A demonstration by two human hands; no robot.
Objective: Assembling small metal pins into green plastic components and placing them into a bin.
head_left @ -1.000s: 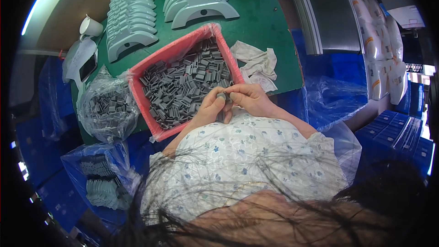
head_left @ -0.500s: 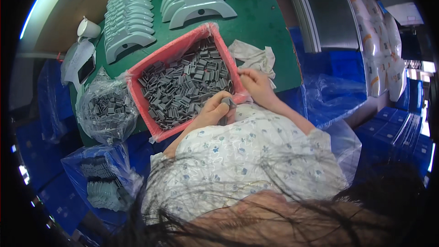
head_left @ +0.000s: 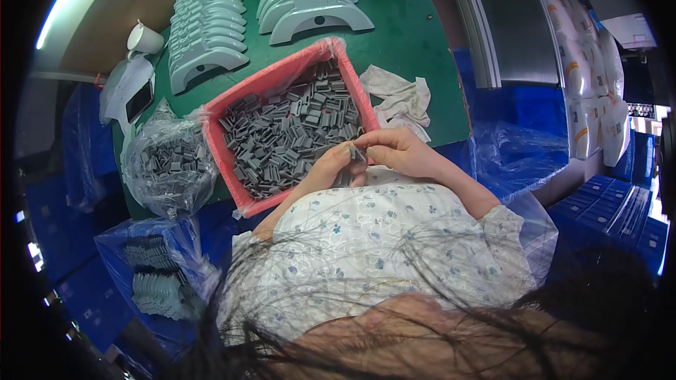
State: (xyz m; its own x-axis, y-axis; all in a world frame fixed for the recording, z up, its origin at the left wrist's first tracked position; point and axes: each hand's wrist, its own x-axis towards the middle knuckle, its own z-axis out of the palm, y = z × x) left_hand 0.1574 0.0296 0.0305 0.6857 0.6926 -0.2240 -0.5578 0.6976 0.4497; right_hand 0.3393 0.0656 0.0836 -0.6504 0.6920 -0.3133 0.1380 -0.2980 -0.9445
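Note:
At the near right corner of the red bin (head_left: 224, 172), my left hand (head_left: 329, 171) is closed around a small grey plastic piece (head_left: 358, 157), mostly covered by the fingers. My right hand (head_left: 401, 151) meets it from the right, thumb and forefinger pinched at the piece's upper end. Whether those fingertips hold something small of their own, I cannot make out. Many similar grey plastic clips (head_left: 285, 137) fill the plastic-lined bin just beyond my hands.
Two rows of pale curved plastic parts (head_left: 208, 53) stand at the back of the green table (head_left: 408, 35). A clear bag of grey pieces (head_left: 169, 162) is left of the bin; a white cloth (head_left: 398, 95) lies right. A white mug (head_left: 144, 39) and phone (head_left: 139, 102) sit far left.
My right hand has come left from beside the bin's right wall to the piece in my left hand. The left hand still holds the grey piece. The whole view has shifted slightly.

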